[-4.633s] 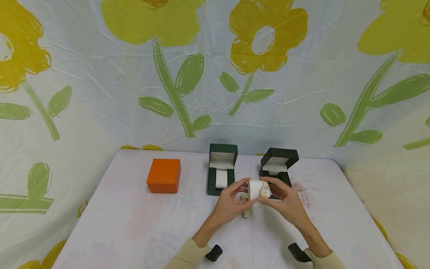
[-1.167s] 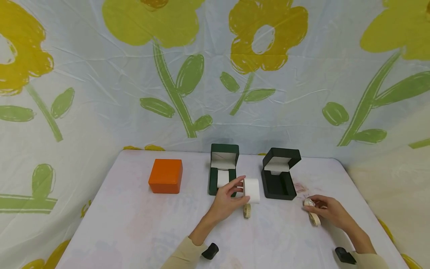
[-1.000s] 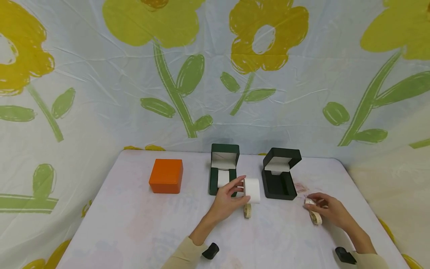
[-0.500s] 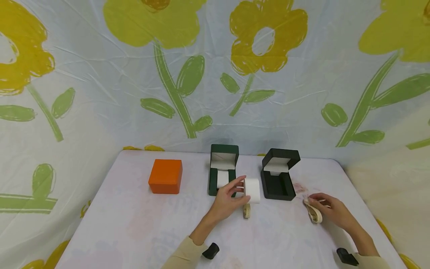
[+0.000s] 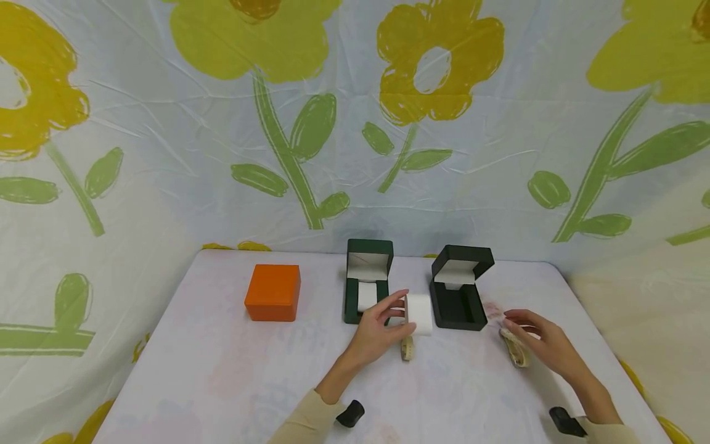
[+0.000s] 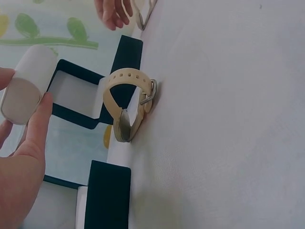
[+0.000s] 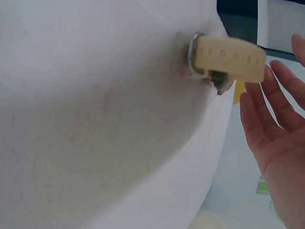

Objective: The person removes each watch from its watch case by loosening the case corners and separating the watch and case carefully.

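Note:
Between thumb and fingers my left hand (image 5: pixel 374 338) holds a white watch cushion (image 5: pixel 420 314) with no watch round it, just above the table. A cream-strapped watch (image 5: pixel 407 349), its buckle fastened in a loop, stands below that cushion; the left wrist view shows its strap (image 6: pixel 127 76) and dial side-on. At the right, my right hand (image 5: pixel 546 345) hovers with loosely bent fingers by a second cream watch (image 5: pixel 516 350) on the table. In the right wrist view the fingers (image 7: pixel 281 100) are apart behind the looped strap (image 7: pixel 231 57), gripping nothing.
An open black watch box (image 5: pixel 471 308) with no cushion inside stands behind, between the hands. An open green box (image 5: pixel 350 302) holding a white cushion (image 5: pixel 367 296) is left of it. Farther left sits a closed orange box (image 5: pixel 272 293). A flowered cloth hangs behind the table.
Earlier both hands held the cushion with a watch round it. That watch now stands at the right, and my right hand has let go and lifted slightly. The left hand still holds the cushion.

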A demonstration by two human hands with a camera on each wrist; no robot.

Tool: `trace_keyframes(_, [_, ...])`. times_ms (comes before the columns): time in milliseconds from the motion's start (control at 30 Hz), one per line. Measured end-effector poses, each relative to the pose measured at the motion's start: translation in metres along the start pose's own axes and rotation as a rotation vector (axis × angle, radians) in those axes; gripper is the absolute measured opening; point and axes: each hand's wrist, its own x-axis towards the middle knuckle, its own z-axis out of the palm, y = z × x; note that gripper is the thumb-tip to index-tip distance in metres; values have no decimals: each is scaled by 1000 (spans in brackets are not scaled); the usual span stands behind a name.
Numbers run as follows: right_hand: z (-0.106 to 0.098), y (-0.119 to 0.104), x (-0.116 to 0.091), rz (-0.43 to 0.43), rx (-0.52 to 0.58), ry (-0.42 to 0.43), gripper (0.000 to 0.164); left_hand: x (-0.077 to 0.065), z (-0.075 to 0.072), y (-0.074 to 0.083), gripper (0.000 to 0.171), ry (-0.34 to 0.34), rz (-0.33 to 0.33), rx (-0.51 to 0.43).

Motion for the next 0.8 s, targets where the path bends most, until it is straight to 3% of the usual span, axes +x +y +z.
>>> trace_keyframes(167, [2, -15, 2, 4, 17, -8, 28, 3, 4, -2, 63, -3, 20, -21])
trace_keyframes(467, [10, -32, 8, -74, 56, 18, 31, 10, 16, -7, 63, -26, 47, -33])
trace_keyframes(800, [18, -50, 17, -52, 93, 6, 28, 22, 35, -11, 63, -33, 65, -26])
